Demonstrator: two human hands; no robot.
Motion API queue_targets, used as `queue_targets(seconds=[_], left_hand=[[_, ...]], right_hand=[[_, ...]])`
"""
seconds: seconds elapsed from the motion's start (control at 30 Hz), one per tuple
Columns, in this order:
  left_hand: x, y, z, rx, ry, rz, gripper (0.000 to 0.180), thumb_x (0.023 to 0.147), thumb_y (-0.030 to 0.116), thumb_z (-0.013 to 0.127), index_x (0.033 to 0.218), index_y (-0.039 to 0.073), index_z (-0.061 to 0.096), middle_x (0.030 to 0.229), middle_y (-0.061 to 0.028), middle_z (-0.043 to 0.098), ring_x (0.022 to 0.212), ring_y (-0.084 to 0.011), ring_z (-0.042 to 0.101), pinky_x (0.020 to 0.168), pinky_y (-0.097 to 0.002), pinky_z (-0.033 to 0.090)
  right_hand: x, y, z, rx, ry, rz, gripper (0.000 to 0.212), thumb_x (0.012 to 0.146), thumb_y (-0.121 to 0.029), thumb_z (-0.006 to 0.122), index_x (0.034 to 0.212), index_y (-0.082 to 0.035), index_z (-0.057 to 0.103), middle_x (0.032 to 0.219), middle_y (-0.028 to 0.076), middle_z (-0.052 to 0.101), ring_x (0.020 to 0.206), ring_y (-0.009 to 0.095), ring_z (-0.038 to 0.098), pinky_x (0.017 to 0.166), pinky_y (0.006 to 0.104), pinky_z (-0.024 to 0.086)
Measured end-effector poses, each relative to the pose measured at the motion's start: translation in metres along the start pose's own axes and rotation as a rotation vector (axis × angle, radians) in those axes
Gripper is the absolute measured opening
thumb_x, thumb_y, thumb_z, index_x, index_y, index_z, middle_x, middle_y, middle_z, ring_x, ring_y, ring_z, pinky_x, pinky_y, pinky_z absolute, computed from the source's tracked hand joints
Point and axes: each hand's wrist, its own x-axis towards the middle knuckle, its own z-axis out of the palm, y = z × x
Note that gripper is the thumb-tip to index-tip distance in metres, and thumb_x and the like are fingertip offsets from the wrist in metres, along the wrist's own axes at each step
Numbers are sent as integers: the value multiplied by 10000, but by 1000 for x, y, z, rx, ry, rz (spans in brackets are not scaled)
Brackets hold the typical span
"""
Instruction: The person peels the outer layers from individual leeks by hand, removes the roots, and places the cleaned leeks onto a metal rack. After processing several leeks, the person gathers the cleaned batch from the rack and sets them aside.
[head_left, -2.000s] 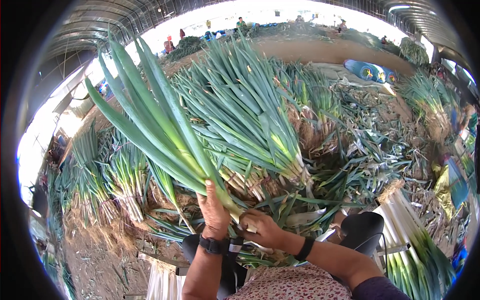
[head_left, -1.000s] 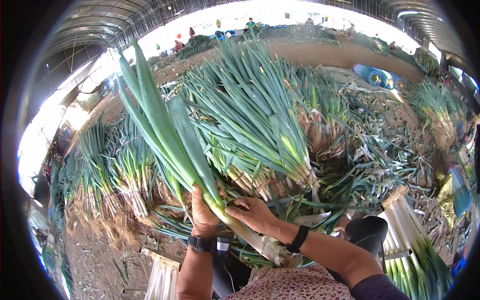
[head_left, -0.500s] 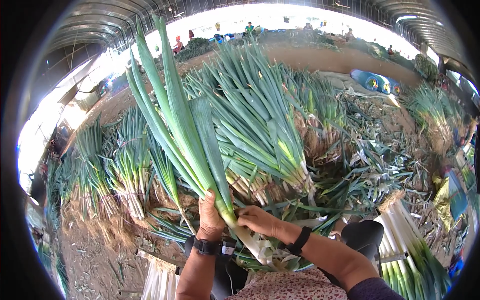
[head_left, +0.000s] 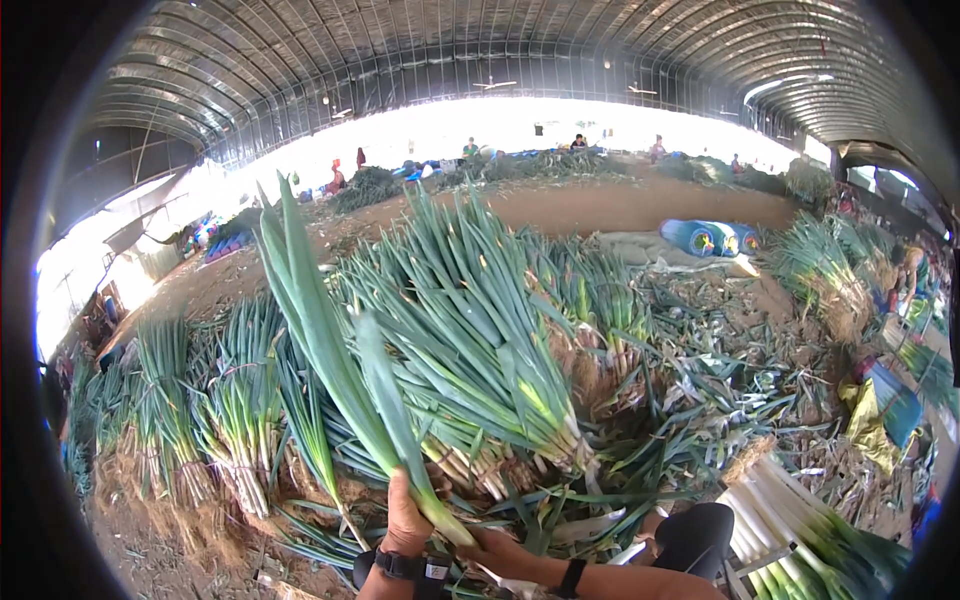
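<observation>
A large green onion [head_left: 335, 370] slants up and to the left in front of me, its long leaves fanned toward the top. My left hand [head_left: 405, 520] is closed round its lower leaves. Against the pale lower stalk, my right hand [head_left: 505, 555] has its fingers curled in and pressed on it; the root end is mostly hidden behind that hand. Beyond both hands lies a big heap of green onions [head_left: 470, 320], leaves pointing away from me. To the right, white-stalked green onions [head_left: 765, 510] are stacked with roots together on a metal frame.
Tied green onion bundles [head_left: 245, 410] with roots stand at the left. Loose leaf scraps [head_left: 720, 370] litter the ground at the right. Farther off are blue rolls [head_left: 705, 238] and a yellow sack [head_left: 868, 425]. Several people are at the far side under the arched roof.
The view has tilted upward, so the hands and onions sit lower and more roof shows. My left hand keeps its hold; my right hand stays by the lower stalk.
</observation>
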Motion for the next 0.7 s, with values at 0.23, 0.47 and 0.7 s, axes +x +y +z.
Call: queue_targets(seconds=[0.23, 0.47, 0.7], left_hand=[[30, -19, -26, 258, 22, 153, 191, 842, 264, 579, 839, 90, 500, 682, 5, 473, 525, -124, 453, 464, -280, 389], [63, 32, -87, 227, 238, 163, 273, 801, 410, 636, 860, 168, 525, 600, 70, 379, 490, -49, 353, 431, -208, 287], [117, 85, -179, 133, 257, 254, 248, 812, 397, 631, 855, 174, 530, 576, 73, 379, 445, -26, 362, 393, -176, 303]], right_hand=[[-16, 2, -25, -421, -26, -179, 476, 870, -352, 505, 1165, 17, 451, 869, 164, 602, 737, 271, 597, 667, 378, 459], [-61, 13, -27, -768, -295, 169, 324, 924, -237, 467, 1168, -39, 546, 1089, 167, 582, 892, 281, 583, 747, 387, 470], [-169, 22, -45, -865, -133, 93, 206, 922, -143, 440, 1079, -72, 552, 849, 129, 559, 678, 244, 559, 598, 374, 456]])
